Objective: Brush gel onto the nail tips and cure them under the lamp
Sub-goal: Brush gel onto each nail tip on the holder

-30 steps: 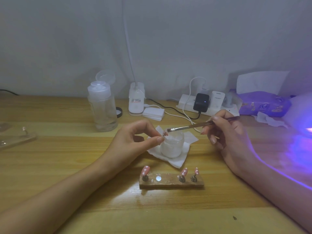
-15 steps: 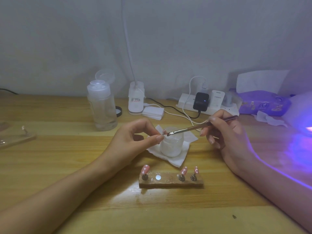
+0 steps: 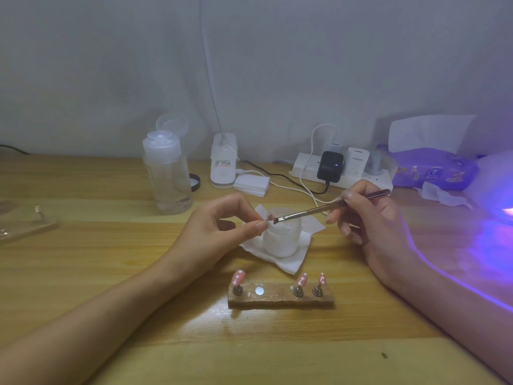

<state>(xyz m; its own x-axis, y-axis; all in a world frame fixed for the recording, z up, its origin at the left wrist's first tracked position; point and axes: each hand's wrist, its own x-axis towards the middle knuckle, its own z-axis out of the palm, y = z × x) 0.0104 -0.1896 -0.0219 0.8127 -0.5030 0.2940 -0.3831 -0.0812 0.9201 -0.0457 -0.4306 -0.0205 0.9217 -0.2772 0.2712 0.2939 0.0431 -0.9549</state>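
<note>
Far left: clear acrylic piece [image 3: 25, 226] lying flat on the light wooden table [image 3: 277, 343]. Behind, a clear plastic pump bottle [image 3: 168, 176], flip cap up, and a white desk-lamp base [image 3: 223, 165].

Centre: left hand [image 3: 219, 232], thumb and forefinger pinched together on a small pink nail tip [image 3: 268, 217], held over the rim of a frosted white jar [image 3: 281, 237]. The jar stands on a folded white paper towel [image 3: 291, 262].

Near the front edge: rough wooden block [image 3: 280, 300] carrying three pink white-dotted nail tips [image 3: 302, 280] upright on metal pegs, with one bare silver disc [image 3: 259, 290].

Right: right hand [image 3: 374, 220], fingers closed round a thin metallic-handled brush [image 3: 333, 207], bristles touching the pinched tip.

Behind: white power strip [image 3: 305, 170], purple tissue pack [image 3: 433, 170].

Right edge: white curing lamp [image 3: 497, 187], glowing violet, well apart from the held tip.
</note>
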